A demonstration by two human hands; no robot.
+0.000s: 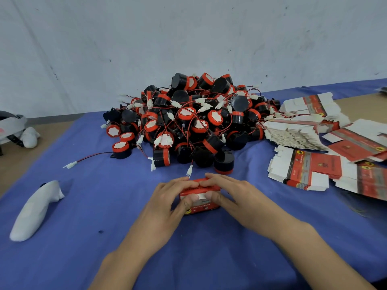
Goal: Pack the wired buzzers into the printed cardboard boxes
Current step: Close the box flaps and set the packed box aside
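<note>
body: person | left grip [167, 197] bare | right grip [234, 195] bare | forearms [129, 248] bare to frame edge

The surface [83, 237] was covered in blue cloth. The buzzers [188, 120] were coloured black with red rims, white tops and red-black wires. The flat boxes [310, 170] were printed red, grey and white.

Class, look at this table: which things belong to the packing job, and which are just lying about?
Part of the job: heap of buzzers; red box gripped by left hand and right hand; stacks of flat boxes.
Lying about: white handle-shaped object; white gear at far left.
</note>
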